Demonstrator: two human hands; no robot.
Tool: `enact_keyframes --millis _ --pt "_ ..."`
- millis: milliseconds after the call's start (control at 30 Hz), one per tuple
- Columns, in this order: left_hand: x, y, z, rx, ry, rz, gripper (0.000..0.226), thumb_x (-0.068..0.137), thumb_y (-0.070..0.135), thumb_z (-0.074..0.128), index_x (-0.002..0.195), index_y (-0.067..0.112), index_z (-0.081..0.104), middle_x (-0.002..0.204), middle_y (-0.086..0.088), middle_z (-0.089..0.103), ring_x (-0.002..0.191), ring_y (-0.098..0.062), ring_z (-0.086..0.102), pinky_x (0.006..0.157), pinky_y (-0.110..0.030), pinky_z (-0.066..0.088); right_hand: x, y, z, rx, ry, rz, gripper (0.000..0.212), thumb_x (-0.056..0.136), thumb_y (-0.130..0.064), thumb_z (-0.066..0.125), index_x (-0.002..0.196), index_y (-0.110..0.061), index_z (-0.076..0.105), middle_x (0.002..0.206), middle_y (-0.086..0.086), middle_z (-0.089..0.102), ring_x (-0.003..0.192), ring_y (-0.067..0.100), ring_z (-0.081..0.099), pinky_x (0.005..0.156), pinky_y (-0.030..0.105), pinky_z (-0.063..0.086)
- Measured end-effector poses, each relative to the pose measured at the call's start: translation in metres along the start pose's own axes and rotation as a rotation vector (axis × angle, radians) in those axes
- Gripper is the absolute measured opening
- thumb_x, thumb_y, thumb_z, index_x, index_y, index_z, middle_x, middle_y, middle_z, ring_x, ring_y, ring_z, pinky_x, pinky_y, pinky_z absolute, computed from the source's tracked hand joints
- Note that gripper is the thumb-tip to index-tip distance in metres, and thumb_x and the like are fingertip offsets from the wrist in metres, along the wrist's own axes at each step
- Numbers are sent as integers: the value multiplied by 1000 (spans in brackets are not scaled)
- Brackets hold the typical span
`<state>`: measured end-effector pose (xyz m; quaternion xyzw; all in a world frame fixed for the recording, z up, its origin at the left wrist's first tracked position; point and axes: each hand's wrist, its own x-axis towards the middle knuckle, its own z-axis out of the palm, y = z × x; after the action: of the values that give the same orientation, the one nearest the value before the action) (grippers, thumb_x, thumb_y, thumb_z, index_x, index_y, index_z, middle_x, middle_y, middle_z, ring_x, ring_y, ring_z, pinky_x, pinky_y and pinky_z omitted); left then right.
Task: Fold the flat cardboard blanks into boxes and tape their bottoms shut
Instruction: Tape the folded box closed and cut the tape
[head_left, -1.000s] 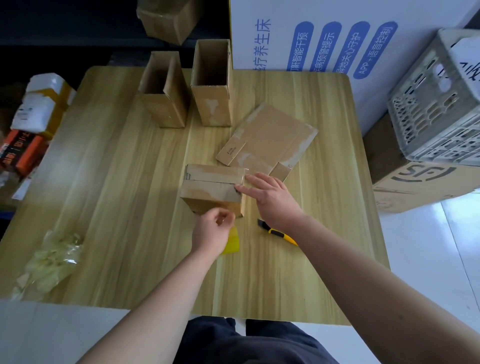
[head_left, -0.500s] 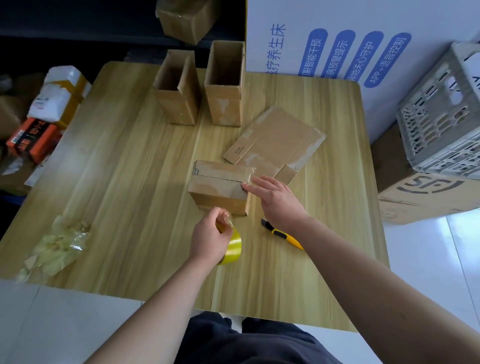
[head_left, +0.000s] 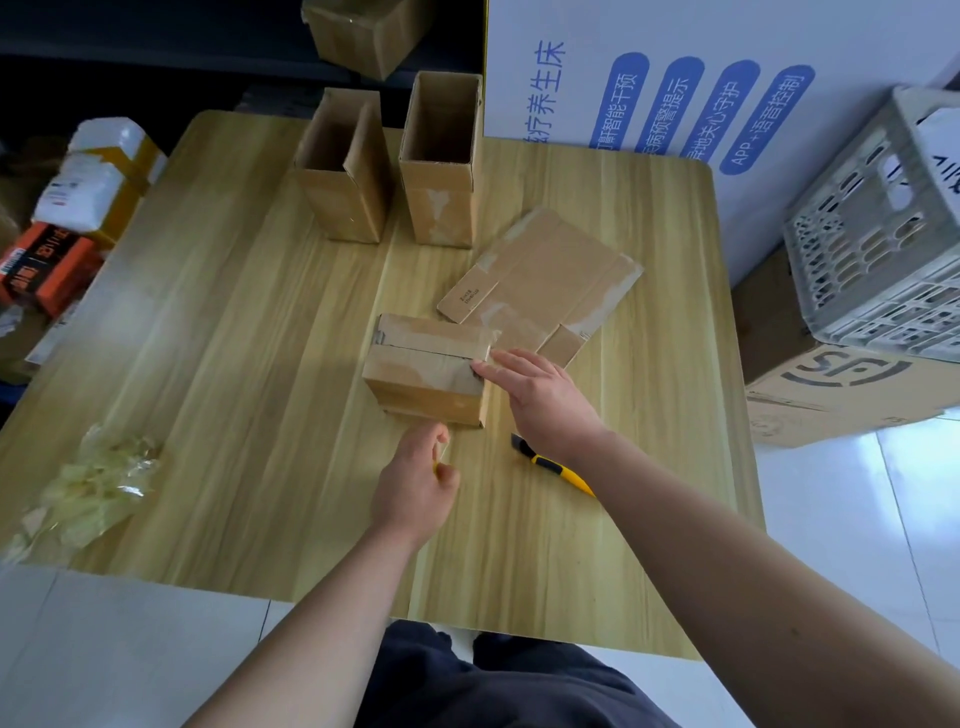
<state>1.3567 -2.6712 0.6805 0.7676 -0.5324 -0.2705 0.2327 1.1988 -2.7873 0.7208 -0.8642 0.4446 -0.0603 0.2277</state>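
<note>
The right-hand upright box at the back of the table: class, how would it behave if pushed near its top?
The upright box would probably tip rather than slide: it stands tall on a narrow base on the table. Likely light, since nothing shows through its open top. Thin cardboard walls may flex.

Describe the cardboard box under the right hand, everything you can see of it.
The cardboard box is brown, worn board with pale torn patches, folded up and lying on the wooden table, closed flaps upward. Glossy tape seems to cover the seam between the flaps. The right hand presses straight fingers on its right edge. Its far right corner meets a flat blank. The left hand, curled round a yellow tape roll, is close in front.
</note>
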Motion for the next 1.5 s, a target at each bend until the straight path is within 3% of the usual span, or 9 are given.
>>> enact_keyframes --millis 167,333,567,667,767,867,1033,1267,1500 --pt "2 14 -2 246 -246 5 76 86 16 56 149 34 18 113 5 36 84 -25 62 63 -29 42 1 1 2 18 14 22 61 98 1 31 148 -34 36 154 -4 36 144 20 25 115 36 23" --pt "-2 16 5 315 -254 5 38 89 21 61 120 15 40 120 -5 43 78 -26 58 62 -32 42 3 3 0 23 -8 23 61 98 0 30 146 -36 37 153 -5 36 144 19 25 115 36 21" --pt "10 8 -23 120 -347 -3 48 81 41 67 123 23 53 122 3 52 100 -22 63 84 -32 51 10 8 -3 108 -34 56 61 96 1 30 139 -39 48 150 2 42 139 25 34 114 37 28" --pt "21 26 -48 235 53 121 20 79 34 69 93 22 62 92 6 63 81 -24 65 63 -27 42 12 6 -5 226 -27 78 58 95 0 31 134 -36 55 140 2 54 126 25 50 103 33 40" --pt "57 38 -75 291 257 339 66 63 30 80 122 16 51 125 -6 53 114 -29 53 90 -36 43 10 2 -5 406 39 153 53 95 -2 33 129 -33 60 130 0 61 116 20 58 97 31 45" --pt "100 48 -93 610 -162 276 112 68 40 75 154 21 5 160 -3 15 148 -24 9 118 -45 10 2 -2 2 663 166 357 47 89 -1 43 122 -27 62 109 -1 68 94 15 66 83 26 50" --pt "114 52 -97 750 -203 106 111 56 80 65 142 20 29 139 -11 44 128 -30 43 104 -43 37 1 -18 20 830 115 556 38 83 -14 69 118 -16 58 100 1 70 78 19 68 60 22 47" --pt "99 25 -97 502 -141 -81 77 81 76 42 119 9 51 120 -14 58 112 -33 56 86 -39 45 44 -53 22 949 310 686 8 87 -28 65 93 -23 64 92 0 73 88 19 70 77 35 54" --pt "131 17 -99 -475 -98 -301 30 85 34 71 109 18 65 99 4 65 84 -12 60 67 -22 43 62 -66 14 981 427 834 11 84 -32 69 81 -22 67 78 -2 71 79 21 69 76 41 57"
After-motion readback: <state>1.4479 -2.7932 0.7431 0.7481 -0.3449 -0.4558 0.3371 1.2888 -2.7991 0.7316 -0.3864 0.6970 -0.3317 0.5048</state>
